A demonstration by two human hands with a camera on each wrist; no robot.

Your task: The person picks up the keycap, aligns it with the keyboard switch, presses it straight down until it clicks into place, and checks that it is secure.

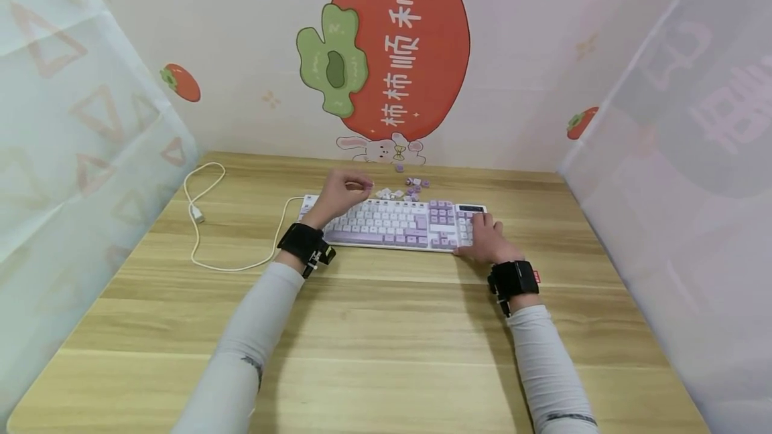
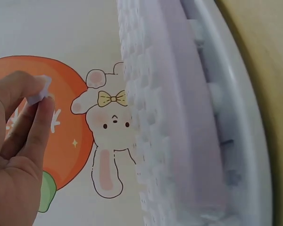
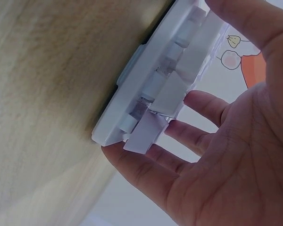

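Note:
A white and lilac keyboard (image 1: pixel 376 225) lies on the wooden table. Over its left part is my left hand (image 1: pixel 339 198), raised, with thumb and fingers pinching a small pale lilac keycap (image 2: pixel 39 92). My right hand (image 1: pixel 490 241) grips the keyboard's right end, its fingers around the number pad side and its thumb near the front corner. In the right wrist view, the raised keycaps (image 3: pixel 167 96) along the edge show against the palm side of that hand. Loose white keycaps (image 1: pixel 389 193) and purple keycaps (image 1: pixel 413 183) lie just behind the keyboard.
A white cable (image 1: pixel 224 270) loops from the keyboard's back left across the table, its USB plug (image 1: pixel 197 213) lying at the left. Behind the table stands a backdrop (image 1: pixel 512 86) printed with persimmons, and pale sheets (image 1: pixel 681 173) hang at both sides.

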